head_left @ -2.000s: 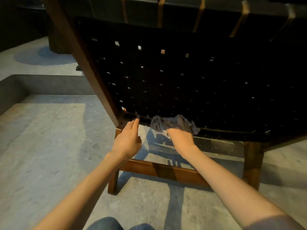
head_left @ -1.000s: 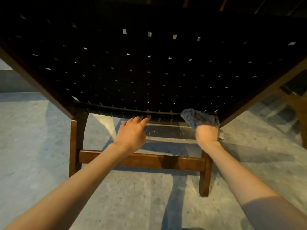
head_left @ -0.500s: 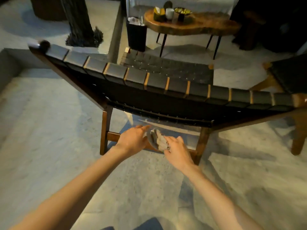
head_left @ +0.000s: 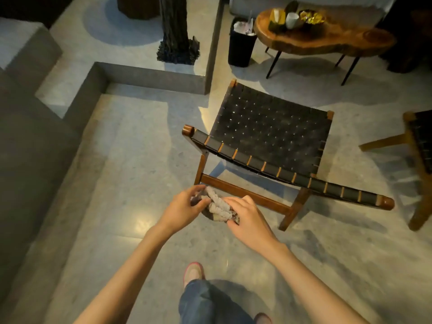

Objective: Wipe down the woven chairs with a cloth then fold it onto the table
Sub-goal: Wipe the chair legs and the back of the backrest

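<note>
Here, the cloth (head_left: 218, 208) is shown bunched between both hands, held in the air behind the woven chair (head_left: 268, 134), near its lower rail (head_left: 257, 198) and clear of the webbing. The left hand (head_left: 182, 210) is curled round the cloth's left end, with its fingers (head_left: 197, 188) and thumb pinching the fabric. The right hand (head_left: 250, 218) is closed over the right end, fingers bent into the folds. This two-handed hold is judged to serve gathering the cloth, so that a fresh face can be turned out or folding begun. The chair is seen from behind and above. The table (head_left: 339, 43) stands well apart beyond it and is already occupied at one end by cups and small bowls. A second woven chair (head_left: 418, 136) is partly visible at the right edge. The fold onto the table is not yet done.
</note>
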{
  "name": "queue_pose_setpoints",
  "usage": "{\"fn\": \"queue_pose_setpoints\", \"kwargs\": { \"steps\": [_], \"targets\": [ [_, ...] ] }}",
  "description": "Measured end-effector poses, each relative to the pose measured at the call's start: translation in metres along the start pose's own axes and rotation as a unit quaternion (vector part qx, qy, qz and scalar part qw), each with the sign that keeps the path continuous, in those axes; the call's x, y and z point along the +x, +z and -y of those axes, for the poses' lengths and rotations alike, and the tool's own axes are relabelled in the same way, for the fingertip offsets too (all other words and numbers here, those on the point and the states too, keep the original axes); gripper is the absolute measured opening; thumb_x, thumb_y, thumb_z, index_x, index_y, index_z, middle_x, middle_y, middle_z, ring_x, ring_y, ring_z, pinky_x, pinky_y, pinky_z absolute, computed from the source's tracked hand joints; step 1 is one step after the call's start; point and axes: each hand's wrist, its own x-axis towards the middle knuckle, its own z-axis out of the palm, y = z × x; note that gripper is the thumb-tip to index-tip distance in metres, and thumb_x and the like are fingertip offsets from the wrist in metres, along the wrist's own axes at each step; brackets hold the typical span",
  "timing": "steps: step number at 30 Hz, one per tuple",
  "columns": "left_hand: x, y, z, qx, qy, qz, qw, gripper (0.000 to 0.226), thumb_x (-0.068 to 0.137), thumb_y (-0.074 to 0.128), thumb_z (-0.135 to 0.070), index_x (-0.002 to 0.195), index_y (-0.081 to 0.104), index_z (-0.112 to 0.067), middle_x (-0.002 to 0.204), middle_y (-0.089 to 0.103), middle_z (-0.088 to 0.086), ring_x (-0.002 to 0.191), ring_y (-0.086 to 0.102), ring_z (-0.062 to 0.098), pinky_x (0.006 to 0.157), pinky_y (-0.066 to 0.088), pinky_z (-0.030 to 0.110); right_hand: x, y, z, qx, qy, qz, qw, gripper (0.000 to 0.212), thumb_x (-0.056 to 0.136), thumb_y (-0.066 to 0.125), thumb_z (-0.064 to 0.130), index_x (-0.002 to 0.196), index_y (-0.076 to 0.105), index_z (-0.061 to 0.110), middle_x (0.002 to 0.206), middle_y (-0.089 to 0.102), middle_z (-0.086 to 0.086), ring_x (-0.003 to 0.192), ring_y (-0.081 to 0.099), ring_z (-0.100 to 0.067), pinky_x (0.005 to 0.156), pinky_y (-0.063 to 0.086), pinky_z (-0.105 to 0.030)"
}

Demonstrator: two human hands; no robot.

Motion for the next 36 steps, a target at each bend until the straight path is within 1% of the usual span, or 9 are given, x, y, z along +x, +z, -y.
{"fn": "queue_pose_setpoints", "kwargs": {
  "steps": [3, 9, 13, 16, 19, 23, 28, 31, 36],
  "targets": [
    [-0.012, -0.050, -0.007, -0.051, -0.016, -0.035, 0.998, 0.040, 0.090, 0.062, -0.027, 0.129, 0.053, -0.025, 0.106, 0.057, -0.007, 0.097, 0.060, 0.009, 0.065, 0.046, 0.005, 0.031, -0.009, 0.043, -0.001, -0.030, 0.010, 0.999, 0.048, 0.085, 0.061, 0.010, 0.132, 0.054, 0.020, 0.128, 0.057, 0.008, 0.101, 0.032, 0.001, 0.087, 0.033, -0.015],
    [0.000, -0.127, -0.014, -0.216, -0.057, -0.089, 0.971, 0.034, 0.089, 0.061, -0.004, 0.122, 0.057, -0.012, 0.100, 0.060, 0.002, 0.079, 0.061, 0.009, 0.064, 0.055, 0.016, 0.103, -0.016, 0.095, 0.016, -0.066, -0.004, 0.998, 0.049, 0.083, 0.061, 0.006, 0.130, 0.057, 0.021, 0.126, 0.058, 0.008, 0.100, 0.039, -0.005, 0.086, 0.032, -0.017],
    [0.034, -0.172, -0.020, -0.295, -0.073, -0.109, 0.946, 0.031, 0.088, 0.057, 0.002, 0.114, 0.061, -0.014, 0.102, 0.065, 0.003, 0.086, 0.062, 0.012, 0.068, 0.056, 0.019, 0.154, -0.024, 0.112, 0.039, -0.078, 0.000, 0.996, 0.050, 0.083, 0.062, 0.007, 0.131, 0.054, 0.019, 0.127, 0.056, 0.005, 0.109, 0.043, -0.009, 0.091, 0.032, -0.018],
    [0.078, -0.206, -0.028, -0.342, -0.078, -0.094, 0.932, 0.029, 0.089, 0.054, 0.002, 0.113, 0.061, -0.013, 0.105, 0.065, 0.006, 0.090, 0.063, 0.015, 0.070, 0.055, 0.021, 0.202, -0.032, 0.114, 0.055, -0.078, 0.010, 0.995, 0.054, 0.082, 0.065, 0.011, 0.134, 0.050, 0.019, 0.128, 0.054, 0.005, 0.114, 0.043, -0.009, 0.096, 0.036, -0.022],
    [0.133, -0.237, -0.037, -0.335, -0.074, -0.077, 0.936, 0.031, 0.091, 0.052, 0.002, 0.120, 0.058, -0.008, 0.107, 0.064, 0.007, 0.089, 0.062, 0.014, 0.069, 0.053, 0.019, 0.257, -0.039, 0.111, 0.094, -0.056, 0.024, 0.994, 0.059, 0.082, 0.071, 0.027, 0.136, 0.048, 0.020, 0.131, 0.052, 0.006, 0.119, 0.044, -0.009, 0.100, 0.041, -0.027],
    [0.210, -0.283, -0.055, -0.322, -0.075, -0.056, 0.942, 0.031, 0.092, 0.049, 0.005, 0.120, 0.055, -0.007, 0.107, 0.061, 0.008, 0.089, 0.060, 0.014, 0.069, 0.053, 0.017, 0.341, -0.054, 0.117, 0.180, 0.004, 0.015, 0.983, 0.052, 0.086, 0.065, 0.041, 0.132, 0.052, 0.019, 0.124, 0.058, 0.004, 0.111, 0.054, -0.008, 0.090, 0.046, -0.021],
    [0.291, -0.340, -0.077, -0.256, -0.039, -0.029, 0.966, 0.031, 0.090, 0.051, 0.005, 0.111, 0.058, -0.016, 0.103, 0.062, 0.002, 0.093, 0.061, 0.014, 0.077, 0.055, 0.021, 0.435, -0.068, 0.122, 0.298, 0.085, 0.016, 0.951, 0.036, 0.096, 0.050, 0.041, 0.128, 0.054, 0.024, 0.113, 0.060, 0.012, 0.102, 0.056, 0.002, 0.083, 0.048, -0.013],
    [0.333, -0.367, -0.083, -0.238, -0.031, -0.003, 0.971, 0.034, 0.088, 0.051, 0.008, 0.110, 0.059, -0.017, 0.104, 0.063, 0.005, 0.091, 0.061, 0.014, 0.077, 0.055, 0.021, 0.479, -0.068, 0.120, 0.369, 0.151, -0.020, 0.917, 0.021, 0.097, 0.050, 0.035, 0.116, 0.058, 0.029, 0.105, 0.061, 0.015, 0.105, 0.057, -0.004, 0.086, 0.047, -0.017],
    [0.409, -0.397, -0.083, -0.203, -0.037, 0.062, 0.976, 0.038, 0.086, 0.048, 0.013, 0.119, 0.057, -0.005, 0.106, 0.062, 0.009, 0.089, 0.059, 0.015, 0.072, 0.054, 0.019, 0.539, -0.060, 0.113, 0.410, 0.219, -0.061, 0.883, 0.034, 0.090, 0.063, 0.031, 0.122, 0.059, 0.019, 0.112, 0.065, 0.003, 0.106, 0.060, -0.009, 0.089, 0.051, -0.026]
  ]
}}
